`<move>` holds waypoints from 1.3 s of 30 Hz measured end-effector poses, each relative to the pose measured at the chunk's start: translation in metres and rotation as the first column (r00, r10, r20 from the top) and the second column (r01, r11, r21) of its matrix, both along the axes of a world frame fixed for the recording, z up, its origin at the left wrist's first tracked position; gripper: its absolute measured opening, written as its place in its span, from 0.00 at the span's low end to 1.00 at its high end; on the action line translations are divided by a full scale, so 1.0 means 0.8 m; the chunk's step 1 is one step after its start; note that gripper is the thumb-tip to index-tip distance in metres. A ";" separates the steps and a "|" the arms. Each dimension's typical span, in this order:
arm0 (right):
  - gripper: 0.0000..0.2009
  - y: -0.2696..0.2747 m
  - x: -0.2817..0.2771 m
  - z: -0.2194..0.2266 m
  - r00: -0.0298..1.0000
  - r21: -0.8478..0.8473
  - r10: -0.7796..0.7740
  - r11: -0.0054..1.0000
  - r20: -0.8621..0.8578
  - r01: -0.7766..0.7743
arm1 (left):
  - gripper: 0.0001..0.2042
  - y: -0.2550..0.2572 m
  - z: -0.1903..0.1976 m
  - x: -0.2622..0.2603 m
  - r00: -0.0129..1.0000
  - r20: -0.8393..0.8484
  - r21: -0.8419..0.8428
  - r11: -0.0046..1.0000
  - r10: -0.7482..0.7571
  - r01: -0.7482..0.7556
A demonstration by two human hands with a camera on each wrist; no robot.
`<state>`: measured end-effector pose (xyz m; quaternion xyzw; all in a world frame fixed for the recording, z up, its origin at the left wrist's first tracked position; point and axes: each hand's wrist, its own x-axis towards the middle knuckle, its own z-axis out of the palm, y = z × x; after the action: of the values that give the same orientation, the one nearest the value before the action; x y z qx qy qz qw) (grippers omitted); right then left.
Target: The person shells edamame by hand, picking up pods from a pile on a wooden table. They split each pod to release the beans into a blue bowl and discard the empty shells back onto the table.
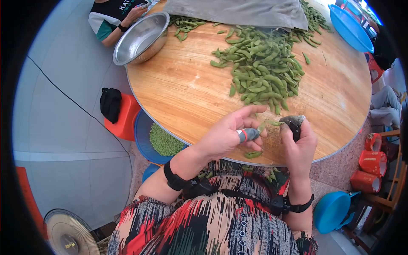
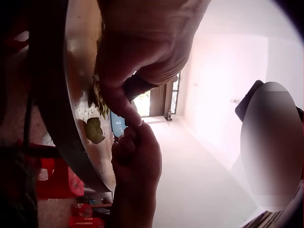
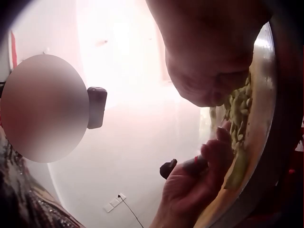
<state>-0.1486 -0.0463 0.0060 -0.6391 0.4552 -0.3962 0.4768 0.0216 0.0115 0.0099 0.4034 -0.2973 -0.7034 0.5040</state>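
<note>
Between the two hands, near the table's front edge, is a green edamame pod [image 1: 272, 123]. My left hand [image 1: 225, 131] pinches one end at the tip of its thumb, which wears a grey cover with a red band; its index finger reaches out above. The right hand [image 1: 301, 146] grips the other end with curled fingers, a dark cover [image 1: 293, 124] over a digit. Below the left fingers, another pod [image 1: 253, 154] lies at the table edge. A heap of edamame pods [image 1: 265, 68] spreads just beyond the hands.
On the round wooden table [image 1: 178, 80] stand a steel bowl [image 1: 142, 38] at far left and a grey cloth [image 1: 238, 10] over more pods. Shelled beans fill a blue basin [image 1: 144, 138] below the left edge. Red stools and a fan [image 1: 70, 233] are around; another person sits across.
</note>
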 end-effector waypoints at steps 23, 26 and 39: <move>0.02 0.014 0.002 0.011 0.849 0.601 0.059 0.681 0.524 -0.418 | 0.09 0.019 -0.006 -0.008 0.950 0.234 -0.241 0.959 0.209 -0.151; 0.02 0.017 0.008 0.005 0.793 0.595 0.044 0.636 0.607 -0.491 | 0.09 0.026 -0.023 -0.005 0.972 -0.169 -0.129 0.974 0.161 -0.184; 0.07 -0.033 0.045 0.000 0.694 -0.435 -0.082 0.829 -0.715 -0.350 | 0.09 0.025 -0.012 0.046 0.885 -0.162 -0.089 0.886 0.437 -0.454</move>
<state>-0.1124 -0.0728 0.0059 -0.8811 0.4211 -0.1938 0.0931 0.0581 0.0314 0.0003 0.3795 -0.2043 -0.5747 0.6957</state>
